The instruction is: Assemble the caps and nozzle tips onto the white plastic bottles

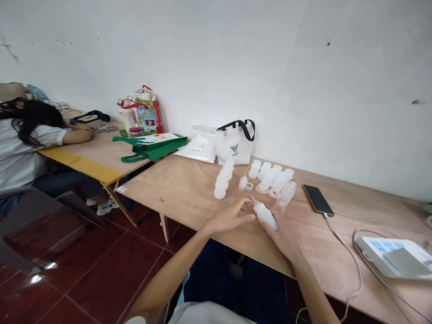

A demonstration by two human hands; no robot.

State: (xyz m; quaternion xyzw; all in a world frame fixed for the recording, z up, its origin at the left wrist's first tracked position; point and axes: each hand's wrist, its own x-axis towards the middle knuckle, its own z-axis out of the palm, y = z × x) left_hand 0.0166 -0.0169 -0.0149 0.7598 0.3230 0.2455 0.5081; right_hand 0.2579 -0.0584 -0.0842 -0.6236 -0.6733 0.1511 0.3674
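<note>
My right hand (pixel 282 231) is wrapped round a white plastic squeeze bottle (pixel 266 217), which lies tilted with its pointed nozzle (pixel 254 200) toward the upper left. Just left of the nozzle is my left hand (pixel 232 217), its fingers apart and curved, with nothing in it that I can see. Beyond my hands a row of white bottles (pixel 221 184) leads away from me. Some clear nozzle caps and rings (pixel 243 182) lie to the right of that row. Farther right are more white bottles (pixel 265 171) and a stack of clear plastic pieces (pixel 286 193).
A phone (pixel 317 199) with a charging cable lies to the right, near a white box-shaped device (pixel 394 256). Against the wall stand a white tote bag (pixel 234 144) and a white plastic packet (pixel 199 147). On the left, a person (pixel 30 139) leans on another table.
</note>
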